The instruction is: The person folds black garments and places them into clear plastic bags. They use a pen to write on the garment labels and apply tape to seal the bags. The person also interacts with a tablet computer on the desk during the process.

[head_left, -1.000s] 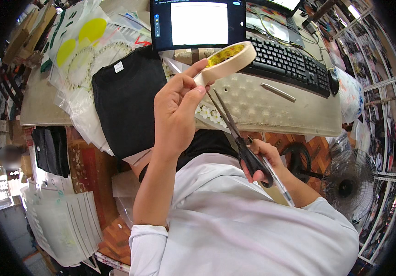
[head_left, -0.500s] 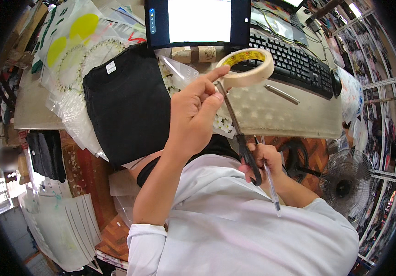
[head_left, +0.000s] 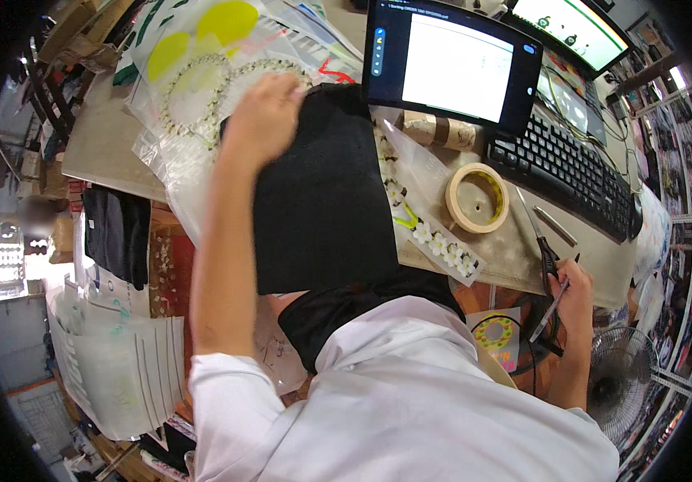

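A folded black garment (head_left: 322, 201) lies on the table's near edge, in front of me. Over its far left corner is my left hand (head_left: 266, 116), blurred, its fingers curled and partly hidden. At the right edge of the table my right hand (head_left: 574, 291) is closed on a pair of black-handled scissors (head_left: 548, 253), blades pointing away from me. A clear pen (head_left: 545, 318) is also held in that hand and slants down past the fingers. Between the garment and the scissors, a roll of masking tape (head_left: 453, 205) lies flat on the table.
A tablet (head_left: 450, 68) stands behind the garment, with a black keyboard (head_left: 563, 173) to its right. Clear film sheets with white-flower prints (head_left: 442, 245) lie about the garment. A silver pen-like rod (head_left: 556, 226) rests by the keyboard. A fan (head_left: 619, 377) stands at lower right.
The masking tape roll has left my left hand and now lies on the table. My left hand has moved left to the garment. My right hand has shifted right with scissors and pen.
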`<act>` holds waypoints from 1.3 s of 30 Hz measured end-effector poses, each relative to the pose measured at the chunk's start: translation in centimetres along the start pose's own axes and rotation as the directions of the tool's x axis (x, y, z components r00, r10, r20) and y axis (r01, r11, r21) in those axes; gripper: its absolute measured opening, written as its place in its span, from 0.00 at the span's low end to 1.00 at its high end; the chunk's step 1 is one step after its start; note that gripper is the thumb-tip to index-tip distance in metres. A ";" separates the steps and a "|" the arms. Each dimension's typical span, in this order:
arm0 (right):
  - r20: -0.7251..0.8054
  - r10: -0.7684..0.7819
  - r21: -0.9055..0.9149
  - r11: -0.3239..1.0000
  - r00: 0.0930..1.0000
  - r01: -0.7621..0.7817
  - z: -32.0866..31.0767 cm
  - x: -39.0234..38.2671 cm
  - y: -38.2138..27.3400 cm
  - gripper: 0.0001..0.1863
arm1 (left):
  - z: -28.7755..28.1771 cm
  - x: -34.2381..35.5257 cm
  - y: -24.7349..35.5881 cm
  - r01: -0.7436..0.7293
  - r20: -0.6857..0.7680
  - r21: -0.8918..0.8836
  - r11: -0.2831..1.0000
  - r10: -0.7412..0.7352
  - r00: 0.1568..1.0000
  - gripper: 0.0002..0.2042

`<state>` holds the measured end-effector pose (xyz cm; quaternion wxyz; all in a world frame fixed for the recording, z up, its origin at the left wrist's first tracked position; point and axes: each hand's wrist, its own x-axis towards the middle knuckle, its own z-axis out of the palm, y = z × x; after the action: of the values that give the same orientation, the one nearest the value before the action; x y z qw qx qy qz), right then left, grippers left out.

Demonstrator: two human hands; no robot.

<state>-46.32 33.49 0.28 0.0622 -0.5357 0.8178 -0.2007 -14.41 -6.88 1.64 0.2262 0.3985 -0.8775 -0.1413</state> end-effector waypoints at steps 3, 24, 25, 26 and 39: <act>-0.019 0.030 -0.054 0.998 0.999 -0.031 0.1 0.6 -0.2 0.09 | -1.6 3.0 -5.0 -0.025 0.298 0.071 0.997 0.003 0.955 0.11; -0.039 0.147 -0.001 0.989 0.988 -0.147 0.8 1.2 -1.0 0.11 | -4.0 6.4 -5.1 0.005 0.706 0.025 1.000 -0.021 0.708 0.13; -0.038 0.138 -0.008 0.990 0.990 -0.138 0.8 1.2 -0.9 0.11 | -4.1 5.8 -5.3 -0.004 0.672 0.015 1.000 -0.007 0.740 0.14; -0.036 0.128 -0.014 0.992 0.991 -0.129 0.8 1.3 -0.9 0.11 | -4.3 5.1 -5.3 -0.009 0.642 -0.011 1.000 0.014 0.766 0.14; -0.029 0.057 -0.035 0.998 0.998 -0.058 1.0 1.7 -0.9 0.14 | -4.6 1.9 -7.0 -0.036 0.638 0.024 0.999 0.012 0.770 0.14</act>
<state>-45.95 31.34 -0.10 0.0469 -0.5103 0.8371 -0.1918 -8.70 -13.11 3.18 -0.0896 0.3197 -0.9096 -0.2497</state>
